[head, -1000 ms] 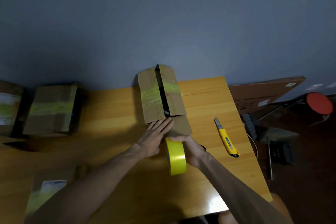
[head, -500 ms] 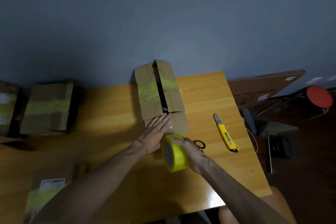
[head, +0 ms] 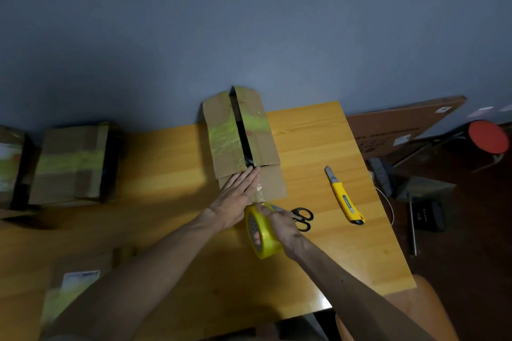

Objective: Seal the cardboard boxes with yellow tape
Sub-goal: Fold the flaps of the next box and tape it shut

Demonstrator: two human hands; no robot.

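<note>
Your left hand [head: 235,198] lies flat, fingers straight and together, pressing on the near face of the open cardboard box [head: 221,130]; the fingertips reach the near end of the dark gap between its two top flaps. Your right hand [head: 281,225] grips the yellow tape roll [head: 267,242], fingers curled through its core and thumb over the outer rim. The roll stands on edge just below the box's near face, touching the heel of the left hand. A short shiny length of tape [head: 259,192] seems to run from the roll up onto the box front beside the left fingers; its exact end is hard to make out. The flaps carry old yellow tape and stand apart. The box sits at the far edge of the table [head: 166,202], against the grey wall. Just right of the roll lie black scissors [head: 304,217], partly behind the right hand; further right a yellow utility knife [head: 345,201], well apart from the box and near the table's right edge. To the left, a taped box [head: 69,163] sits well apart, with bare wood between it and the open box. A labelled box [head: 74,282] lies at near left beside your left forearm. The table's near edge runs under your right forearm. Off the table at right stands a red stool [head: 489,137].
</note>
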